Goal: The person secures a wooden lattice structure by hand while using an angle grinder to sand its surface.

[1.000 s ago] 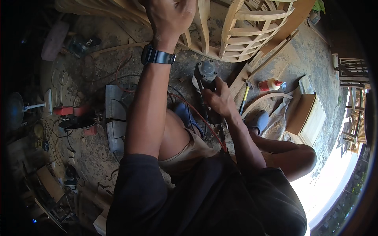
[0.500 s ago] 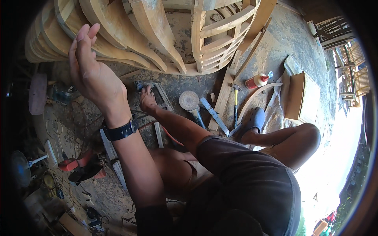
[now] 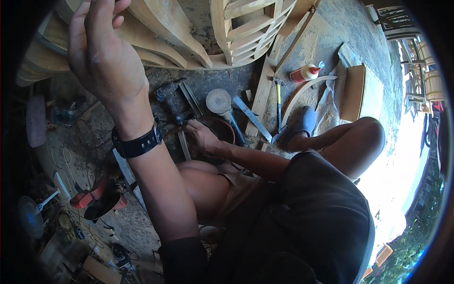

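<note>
"Head view, from the left: see what?"
"Left hand [image 3: 111, 71], raised in front of the frame [image 3: 161, 22], grip apart, seemingly empty."
"How far along?"
"Largely joined up, judging by looks; gaps left uncovered, further work unclear."
"And rightward?"
"Past the tool [image 3: 166, 91] to right hand [image 3: 203, 136], near it, cannot tell if clamped; then sander [image 3: 220, 102], hammer [image 3: 278, 102], bottle [image 3: 305, 74]."
</note>
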Demonstrator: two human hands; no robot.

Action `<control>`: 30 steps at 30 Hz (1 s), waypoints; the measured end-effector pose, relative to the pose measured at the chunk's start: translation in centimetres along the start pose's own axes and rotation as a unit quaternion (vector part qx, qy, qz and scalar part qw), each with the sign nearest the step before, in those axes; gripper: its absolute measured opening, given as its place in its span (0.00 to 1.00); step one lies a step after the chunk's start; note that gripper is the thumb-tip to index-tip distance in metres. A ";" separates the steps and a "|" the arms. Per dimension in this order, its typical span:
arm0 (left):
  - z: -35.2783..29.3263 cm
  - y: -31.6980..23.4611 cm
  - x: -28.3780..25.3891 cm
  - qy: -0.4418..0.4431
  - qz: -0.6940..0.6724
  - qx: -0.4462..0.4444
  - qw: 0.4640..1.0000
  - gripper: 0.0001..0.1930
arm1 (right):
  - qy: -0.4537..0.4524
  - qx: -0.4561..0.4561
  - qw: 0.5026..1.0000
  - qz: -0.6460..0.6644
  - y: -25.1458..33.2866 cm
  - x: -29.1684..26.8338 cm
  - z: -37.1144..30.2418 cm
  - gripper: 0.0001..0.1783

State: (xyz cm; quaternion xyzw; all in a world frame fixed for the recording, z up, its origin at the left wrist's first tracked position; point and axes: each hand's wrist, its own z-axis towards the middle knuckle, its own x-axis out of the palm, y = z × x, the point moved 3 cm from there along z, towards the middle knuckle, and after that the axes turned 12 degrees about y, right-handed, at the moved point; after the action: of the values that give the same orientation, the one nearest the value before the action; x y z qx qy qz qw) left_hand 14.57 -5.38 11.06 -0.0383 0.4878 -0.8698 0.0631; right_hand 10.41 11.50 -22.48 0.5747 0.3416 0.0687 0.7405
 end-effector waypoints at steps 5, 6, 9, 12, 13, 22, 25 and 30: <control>0.2 -0.3 2.8 0.004 0.063 0.069 0.996 0.27 | -0.244 0.154 0.955 -0.075 -2.8 -11.5 -11.8 0.16; 0.1 -0.4 3.4 0.020 0.015 0.046 0.999 0.23 | -0.296 0.217 0.917 -0.159 -4.5 -13.3 -13.5 0.17; -0.4 0.1 5.6 0.046 -0.047 0.046 0.997 0.18 | -0.312 0.430 0.820 -0.211 -12.1 -16.6 -18.2 0.31; -2.0 0.8 8.0 0.049 0.044 0.080 0.995 0.19 | -0.297 0.511 0.788 -0.169 -15.9 -16.4 -21.2 0.34; -2.4 1.3 8.7 0.058 0.087 0.098 0.990 0.21 | -0.280 0.520 0.791 -0.163 -16.9 -16.1 -22.0 0.33; -5.2 1.4 14.6 0.012 0.344 0.224 0.912 0.29 | -0.298 0.442 0.843 0.075 -18.9 -17.2 -21.8 0.21; -5.6 1.6 15.7 0.037 0.421 0.255 0.870 0.25 | -0.327 0.414 0.836 0.149 -17.9 -17.8 -21.4 0.21; -4.5 2.6 17.6 0.185 0.413 0.210 0.867 0.19 | -0.336 0.372 0.848 0.174 -14.1 -18.6 -19.9 0.22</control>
State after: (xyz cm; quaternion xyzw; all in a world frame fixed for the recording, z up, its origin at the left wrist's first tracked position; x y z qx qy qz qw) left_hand -3.27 -5.56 6.58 0.3425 0.2673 -0.8373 0.3318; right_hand -19.38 13.70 -29.31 0.8449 -0.0340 -0.1335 0.5168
